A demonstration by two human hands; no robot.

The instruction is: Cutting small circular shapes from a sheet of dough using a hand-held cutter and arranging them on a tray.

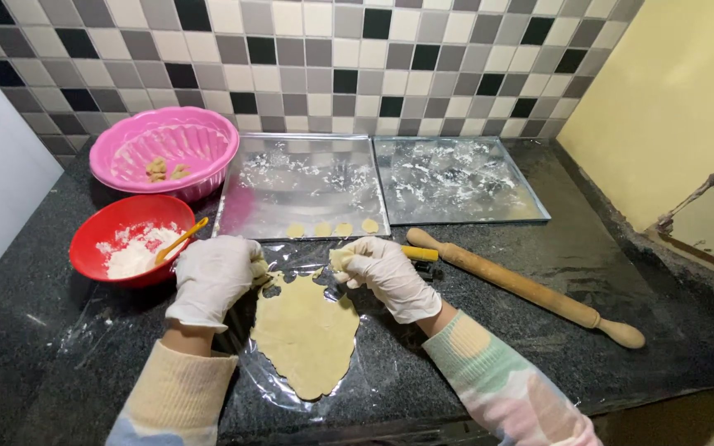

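Dough [306, 330] lies rolled flat on plastic film [373, 376] before you; your right hand [386, 277] pinches a cut piece [339, 259], your left hand [212, 277] curls closed at the sheet's edge.

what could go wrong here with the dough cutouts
1. The small cutout in the right hand looks thin and may tear or stretch before reaching the tray.
2. The dough sheet lies on plastic film, which could slide or wrinkle while the left hand works at its edge.
3. The rolling pin lies loose and could roll.
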